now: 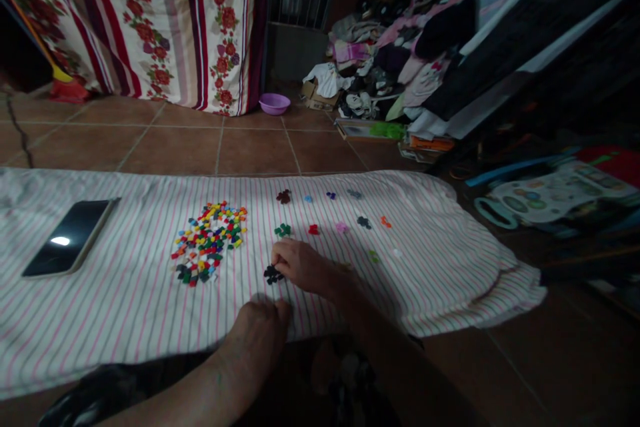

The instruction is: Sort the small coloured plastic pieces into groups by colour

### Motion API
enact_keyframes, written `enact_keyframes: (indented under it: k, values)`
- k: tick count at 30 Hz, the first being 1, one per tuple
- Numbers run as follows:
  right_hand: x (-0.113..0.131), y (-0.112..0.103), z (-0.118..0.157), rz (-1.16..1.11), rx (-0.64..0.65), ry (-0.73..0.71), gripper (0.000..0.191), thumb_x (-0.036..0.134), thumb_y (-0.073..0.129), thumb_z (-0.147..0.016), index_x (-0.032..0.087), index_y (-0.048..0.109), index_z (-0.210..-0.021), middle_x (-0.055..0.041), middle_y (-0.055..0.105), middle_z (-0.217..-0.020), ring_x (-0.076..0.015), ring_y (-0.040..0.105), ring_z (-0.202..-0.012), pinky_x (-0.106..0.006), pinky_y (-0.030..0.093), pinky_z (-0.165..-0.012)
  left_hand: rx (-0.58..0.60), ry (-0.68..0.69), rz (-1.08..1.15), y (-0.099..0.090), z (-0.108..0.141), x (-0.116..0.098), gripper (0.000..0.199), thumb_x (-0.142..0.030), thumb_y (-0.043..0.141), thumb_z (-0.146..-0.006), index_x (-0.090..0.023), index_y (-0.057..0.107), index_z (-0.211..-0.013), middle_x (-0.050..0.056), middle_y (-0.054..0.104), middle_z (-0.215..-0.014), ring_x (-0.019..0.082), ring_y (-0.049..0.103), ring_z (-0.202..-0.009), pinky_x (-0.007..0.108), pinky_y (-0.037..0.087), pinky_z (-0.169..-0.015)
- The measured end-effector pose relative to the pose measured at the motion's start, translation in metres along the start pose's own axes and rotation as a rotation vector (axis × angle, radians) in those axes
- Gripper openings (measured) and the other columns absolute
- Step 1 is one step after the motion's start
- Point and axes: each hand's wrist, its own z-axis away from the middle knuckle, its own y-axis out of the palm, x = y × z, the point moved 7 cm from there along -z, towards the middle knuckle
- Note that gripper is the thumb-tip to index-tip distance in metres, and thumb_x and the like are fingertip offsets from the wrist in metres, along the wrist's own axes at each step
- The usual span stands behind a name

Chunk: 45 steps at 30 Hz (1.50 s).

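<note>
My right hand [300, 265] reaches over the cloth, its fingertips pinched together at the right side of a small pile of black pieces [273, 274]. Whatever sits between those fingertips is too small to make out. Closer to me, my left hand [261, 328] rests near the cloth's front edge with its fingers curled under, so their contents are hidden. A large heap of mixed colourful little pieces [210, 240] lies to the left. Beyond my right hand are small groups of green pieces [283, 230], red pieces [313, 229] and pink pieces [341, 227].
Brown pieces [284, 196], dark grey pieces [364, 222], orange pieces [385, 221] and lime pieces [373, 256] form more groups on the striped cloth [140, 307]. A phone or tablet [70, 238] lies far left. Past the cloth stand a purple basin [275, 104] and piled clothes [390, 53].
</note>
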Motion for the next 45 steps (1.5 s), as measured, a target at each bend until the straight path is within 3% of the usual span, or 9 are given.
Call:
enact_keyframes:
  k: [8, 13, 23, 30, 38, 45]
  values:
    - [-0.007, -0.001, -0.002, -0.020, 0.125, -0.010, 0.017, 0.001, 0.051, -0.076, 0.017, 0.054, -0.072, -0.0003, 0.057, -0.077, -0.0130, 0.051, -0.075, -0.025, 0.038, -0.071, -0.072, 0.023, -0.047, -0.013, 0.005, 0.004, 0.010, -0.013, 0.061, -0.079, -0.017, 0.063, -0.088, 0.002, 0.056, -0.076, 0.018, 0.059, -0.067, 0.029, 0.043, -0.052]
    - [-0.014, -0.011, -0.001, -0.001, 0.114, 0.068, 0.017, 0.001, 0.050, -0.076, 0.017, 0.054, -0.073, -0.0017, 0.059, -0.078, -0.0136, 0.053, -0.076, -0.025, 0.039, -0.072, -0.088, 0.019, -0.029, -0.020, 0.007, 0.009, 0.009, -0.016, 0.064, -0.080, -0.017, 0.063, -0.089, 0.001, 0.055, -0.075, 0.017, 0.060, -0.066, 0.029, 0.044, -0.053]
    - [-0.010, -0.008, -0.005, -0.066, 0.169, 0.117, 0.016, 0.002, 0.054, -0.077, 0.016, 0.060, -0.082, -0.0031, 0.065, -0.086, -0.0144, 0.057, -0.082, -0.025, 0.041, -0.075, -0.022, 0.034, -0.008, -0.014, 0.003, 0.006, 0.009, -0.013, 0.062, -0.080, -0.017, 0.061, -0.088, 0.001, 0.057, -0.077, 0.017, 0.061, -0.066, 0.028, 0.042, -0.051]
    - [-0.017, -0.016, -0.010, -0.017, 0.034, 0.106, 0.020, 0.007, 0.047, -0.082, 0.016, 0.065, -0.087, -0.0033, 0.066, -0.083, -0.0140, 0.059, -0.076, -0.025, 0.042, -0.071, -0.071, 0.013, 0.004, -0.018, 0.005, 0.007, 0.003, -0.015, 0.061, -0.082, -0.016, 0.060, -0.085, 0.001, 0.055, -0.075, 0.015, 0.059, -0.064, 0.028, 0.041, -0.051]
    - [0.018, 0.004, -0.034, 0.020, -0.095, -0.144, 0.022, 0.011, 0.047, -0.089, 0.017, 0.067, -0.093, -0.0064, 0.069, -0.089, -0.0170, 0.063, -0.084, -0.030, 0.047, -0.080, -0.059, 0.014, 0.070, -0.021, 0.008, 0.007, 0.007, -0.020, 0.058, -0.086, -0.015, 0.061, -0.086, 0.002, 0.057, -0.075, 0.016, 0.058, -0.067, 0.029, 0.041, -0.054]
    - [0.064, 0.031, -0.061, 0.029, -0.069, -0.231, 0.019, 0.014, 0.052, -0.091, 0.018, 0.070, -0.094, -0.0044, 0.062, -0.086, -0.0144, 0.058, -0.080, -0.025, 0.047, -0.075, -0.045, 0.028, 0.195, -0.017, 0.016, 0.005, 0.019, -0.025, 0.055, -0.089, -0.013, 0.066, -0.099, 0.009, 0.065, -0.084, 0.020, 0.062, -0.078, 0.032, 0.043, -0.062]
